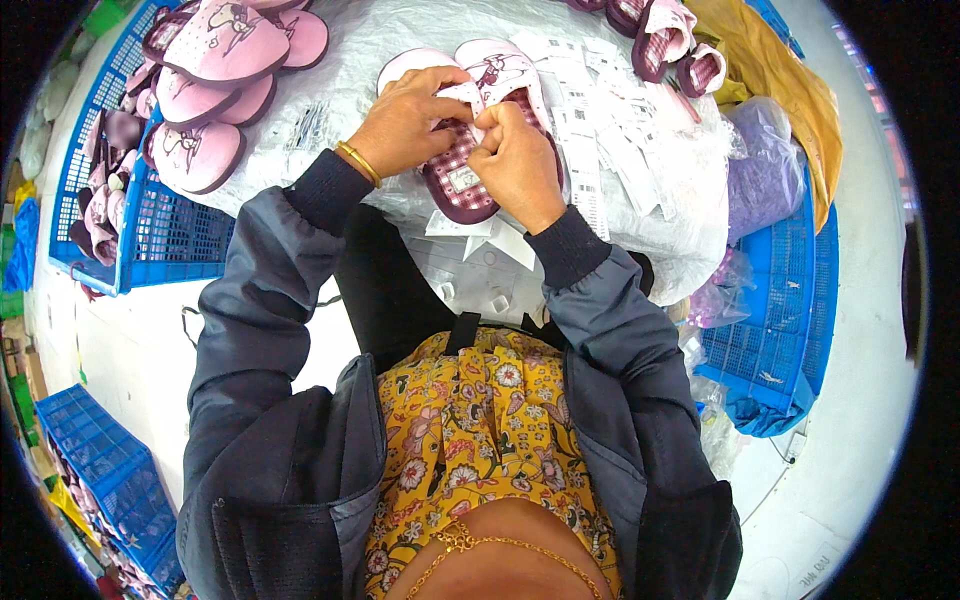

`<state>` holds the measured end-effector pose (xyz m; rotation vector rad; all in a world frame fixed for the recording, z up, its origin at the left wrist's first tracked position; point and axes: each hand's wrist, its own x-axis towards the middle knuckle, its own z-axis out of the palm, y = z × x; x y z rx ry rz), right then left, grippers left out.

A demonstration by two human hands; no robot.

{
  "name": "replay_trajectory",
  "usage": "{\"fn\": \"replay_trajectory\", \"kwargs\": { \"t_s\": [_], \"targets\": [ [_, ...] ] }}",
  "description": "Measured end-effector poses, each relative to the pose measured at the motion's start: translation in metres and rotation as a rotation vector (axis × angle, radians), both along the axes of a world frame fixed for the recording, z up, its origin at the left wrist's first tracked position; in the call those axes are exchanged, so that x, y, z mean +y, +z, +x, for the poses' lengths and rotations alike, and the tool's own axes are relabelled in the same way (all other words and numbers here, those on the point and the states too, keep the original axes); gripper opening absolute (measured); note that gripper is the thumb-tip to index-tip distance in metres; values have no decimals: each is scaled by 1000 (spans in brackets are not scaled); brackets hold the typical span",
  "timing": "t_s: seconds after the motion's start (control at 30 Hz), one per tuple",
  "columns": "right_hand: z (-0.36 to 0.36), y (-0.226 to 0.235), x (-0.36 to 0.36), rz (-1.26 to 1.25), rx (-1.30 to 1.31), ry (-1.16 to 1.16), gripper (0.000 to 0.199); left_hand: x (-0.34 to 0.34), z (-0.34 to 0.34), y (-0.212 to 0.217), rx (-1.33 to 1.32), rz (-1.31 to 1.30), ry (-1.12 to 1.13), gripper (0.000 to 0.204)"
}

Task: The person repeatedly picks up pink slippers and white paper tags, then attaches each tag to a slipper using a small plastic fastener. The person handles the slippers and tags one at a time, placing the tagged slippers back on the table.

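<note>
A pair of pink slippers [497,64] with dark red checked insoles lies before me on a white plastic-covered surface [350,60], toes pointing away. My left hand [411,120] bends over the nearer-left slipper, its fingers closed on the edge of the pink upper. From the right, my right hand [518,160] pinches at the same spot between the two slippers; whatever sits in its fingertips is too small to make out. A pale label shows on the left slipper's checked insole [463,180].
Stacked pink slippers [225,45] rise at the left, beside a blue crate [175,235] holding more. Printed sticker strips [570,120] lie right of my hands. More slippers [665,40] sit at the back right, near mustard cloth [770,80] and another blue crate [765,330].
</note>
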<state>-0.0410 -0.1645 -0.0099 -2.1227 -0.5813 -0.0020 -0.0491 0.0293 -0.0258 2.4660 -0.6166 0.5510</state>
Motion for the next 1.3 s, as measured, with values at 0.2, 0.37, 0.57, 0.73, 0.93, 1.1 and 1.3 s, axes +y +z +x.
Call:
{"fn": "replay_trajectory", "kwargs": {
  "t_s": [0.2, 0.37, 0.57, 0.73, 0.93, 1.1, 1.3],
  "targets": [
    [2, -4, 3, -25, -46, -30, 23, -1, -1, 2, 2, 5, 10, 25],
    [2, -6, 5, -24, -74, -59, 22, -1, 2, 4, 21, 51, 9, 21],
    [-2, -4, 5, 27, -70, -66, 20, -4, 13, 8, 5, 160, 9, 18],
    [0, -12, 6, 9, -153, -94, 20, -6, 13, 14, 21, 167, 2, 15],
    [1, -7, 9, -96, -159, -79, 20, 0, 15, 2, -2, 58, -33, 12],
    [3, -3, 9, -124, -195, -58, 21, 0, 15, 0, -5, 28, -51, 12],
    [2, -7, 10, -127, -253, -62, 18, 0, 15, -2, -14, 32, -35, 14]
  ]
}}
